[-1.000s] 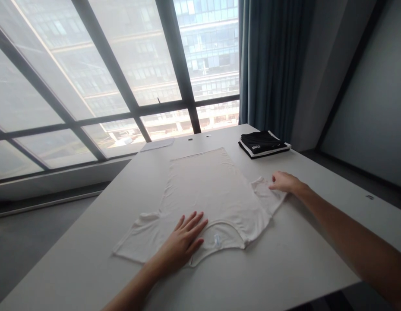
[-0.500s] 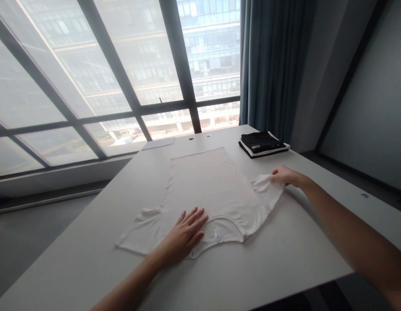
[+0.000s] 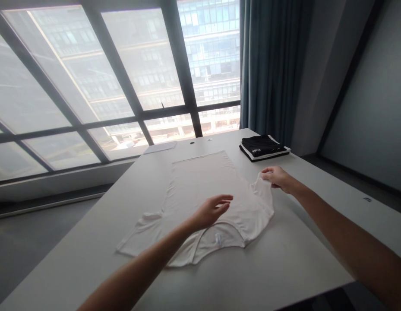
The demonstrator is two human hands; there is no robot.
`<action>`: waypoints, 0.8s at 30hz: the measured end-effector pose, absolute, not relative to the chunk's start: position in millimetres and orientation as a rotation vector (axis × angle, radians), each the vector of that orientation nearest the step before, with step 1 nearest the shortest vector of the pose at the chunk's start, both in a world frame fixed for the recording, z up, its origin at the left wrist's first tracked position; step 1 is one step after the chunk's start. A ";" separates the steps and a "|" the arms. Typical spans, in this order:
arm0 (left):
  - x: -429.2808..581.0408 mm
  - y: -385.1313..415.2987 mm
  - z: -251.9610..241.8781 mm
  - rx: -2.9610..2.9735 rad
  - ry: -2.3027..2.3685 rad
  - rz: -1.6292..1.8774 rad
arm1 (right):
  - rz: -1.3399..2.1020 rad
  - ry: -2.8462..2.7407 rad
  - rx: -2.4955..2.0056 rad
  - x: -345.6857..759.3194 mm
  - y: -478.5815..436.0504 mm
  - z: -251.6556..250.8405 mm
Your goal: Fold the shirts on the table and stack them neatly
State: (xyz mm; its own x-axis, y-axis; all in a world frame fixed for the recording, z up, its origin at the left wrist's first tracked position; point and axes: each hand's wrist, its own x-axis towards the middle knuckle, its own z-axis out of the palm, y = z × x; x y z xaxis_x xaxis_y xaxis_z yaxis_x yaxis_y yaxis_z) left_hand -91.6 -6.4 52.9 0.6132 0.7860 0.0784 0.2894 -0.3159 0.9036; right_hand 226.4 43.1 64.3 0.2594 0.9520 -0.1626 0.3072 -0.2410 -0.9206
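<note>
A white T-shirt (image 3: 203,181) lies spread flat on the white table (image 3: 284,259), collar toward me. My right hand (image 3: 276,178) pinches the shirt's right sleeve and holds it lifted off the table, folded inward. Above the shirt near the collar hovers my left hand (image 3: 211,210), fingers apart and holding nothing.
A folded stack of black and white garments (image 3: 263,147) sits at the table's far right corner. A flat pale sheet (image 3: 159,147) lies at the far edge by the window. A blue curtain (image 3: 268,65) hangs behind the stack. The table's near edge falls at the lower right.
My right hand gripped the right sleeve and lifted it inward. My left hand rose off the shirt by the collar and moved right, now hovering above it.
</note>
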 end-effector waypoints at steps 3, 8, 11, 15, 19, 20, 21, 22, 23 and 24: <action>-43.4 20.2 43.4 1.419 0.786 0.724 | 1.017 -1.166 -1.619 208.2 35.5 66.7; -7.2 46.8 16.3 0.816 0.685 0.738 | 1.249 -1.343 -1.347 180.2 23.6 60.5; -5.1 50.4 4.3 0.700 0.568 0.760 | 1.352 -1.458 -1.264 177.5 28.1 49.4; -4.5 47.6 -0.2 0.765 0.587 0.835 | 0.758 -1.551 -1.358 194.2 49.8 26.9; -3.6 45.1 2.4 0.770 0.630 0.824 | 0.586 -1.679 -1.294 210.9 70.1 5.2; -3.9 45.0 3.6 0.753 0.646 0.822 | 0.600 -1.692 -1.286 212.8 73.6 1.1; -4.4 44.9 4.9 0.738 0.670 0.822 | 0.610 -1.702 -1.280 213.8 76.6 -2.5; -5.2 44.9 6.5 0.730 0.700 0.825 | 0.617 -1.709 -1.275 214.1 79.1 -5.5; -6.1 44.9 8.2 0.733 0.731 0.830 | 0.622 -1.716 -1.270 213.9 81.2 -8.1; -7.1 44.7 10.1 0.748 0.753 0.835 | 0.628 -1.722 -1.264 213.4 82.7 -10.3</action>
